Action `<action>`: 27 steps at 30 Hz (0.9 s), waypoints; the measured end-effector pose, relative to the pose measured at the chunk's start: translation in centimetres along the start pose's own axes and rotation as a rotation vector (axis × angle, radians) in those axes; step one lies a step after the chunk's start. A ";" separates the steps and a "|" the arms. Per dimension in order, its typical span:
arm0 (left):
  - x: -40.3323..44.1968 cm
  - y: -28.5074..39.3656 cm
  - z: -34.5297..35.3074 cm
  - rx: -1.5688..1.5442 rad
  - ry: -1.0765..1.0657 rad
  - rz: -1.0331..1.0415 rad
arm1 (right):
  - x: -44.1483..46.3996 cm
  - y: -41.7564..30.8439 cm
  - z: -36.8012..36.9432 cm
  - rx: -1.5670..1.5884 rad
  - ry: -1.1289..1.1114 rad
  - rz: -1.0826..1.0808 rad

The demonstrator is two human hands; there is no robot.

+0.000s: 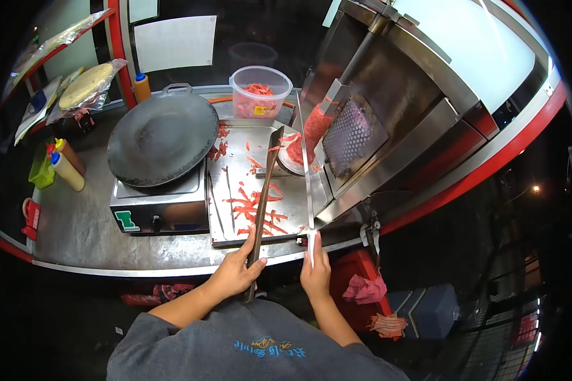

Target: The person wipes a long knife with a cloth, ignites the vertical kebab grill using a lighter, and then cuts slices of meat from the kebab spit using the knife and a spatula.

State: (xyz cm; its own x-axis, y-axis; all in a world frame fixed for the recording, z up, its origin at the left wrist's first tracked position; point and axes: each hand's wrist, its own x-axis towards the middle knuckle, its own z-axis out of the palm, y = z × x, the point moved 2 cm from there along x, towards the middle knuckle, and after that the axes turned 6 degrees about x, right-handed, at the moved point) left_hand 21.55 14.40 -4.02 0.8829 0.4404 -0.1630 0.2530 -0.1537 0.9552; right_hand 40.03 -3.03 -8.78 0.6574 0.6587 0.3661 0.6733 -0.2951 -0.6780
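Observation:
My left hand (235, 272) is closed round a long, dark, flat strip (265, 190), which slants up over the metal tray (238, 171). In my right hand (316, 274) is a long knife (309, 197) with a white handle, its narrow blade pointing away from me. The blade passes in front of a red cone of meat (295, 151) on an upright spit, and I cannot tell if they touch. The strip's far end is close to the meat's left side. Red meat strips (254, 213) lie loose on the tray below, beside thin skewer-like rods (229, 197).
A round black griddle (162, 140) sits on a burner to the left. Behind the tray stands a clear tub (260, 95) of red shreds. The steel grill housing (400, 108) rises at right. Sauce bottles (68, 171) and wrapped flatbreads (86, 86) are at far left.

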 end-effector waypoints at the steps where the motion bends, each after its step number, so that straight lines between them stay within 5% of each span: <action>1: 0.4 0.1 -0.1 -0.011 0.008 -0.003 | -2.0 0.7 -0.3 0.006 -0.006 0.007; 4: 1.1 0.2 -0.2 -0.066 0.020 0.021 | -8.3 1.8 -1.8 0.008 -0.030 -0.004; 8: 2.1 1.1 0.4 -0.183 0.044 0.046 | -4.9 -1.9 -3.1 0.075 -0.068 -0.031; 15: 5.8 1.0 0.2 -0.378 0.045 0.179 | -1.8 -8.9 -6.7 0.584 -0.311 0.539; 17: 5.4 0.4 -0.8 -0.360 0.002 0.124 | -4.5 -8.3 -7.9 0.688 -0.308 0.534; 23: -2.1 -2.9 -1.6 -0.223 -0.073 0.019 | -3.3 -5.7 -4.3 0.441 -0.049 0.037; 27: -6.0 -4.0 -1.4 -0.208 -0.066 0.039 | 0.2 -2.9 0.1 0.392 0.096 -0.005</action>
State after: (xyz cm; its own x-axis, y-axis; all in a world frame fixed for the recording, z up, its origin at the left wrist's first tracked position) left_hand 14.67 13.59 -6.47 0.9162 0.3776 -0.1343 0.1373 0.0190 0.9903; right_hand 38.17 -1.92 -6.79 0.6955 0.5860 0.4158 0.5088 0.0069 -0.8608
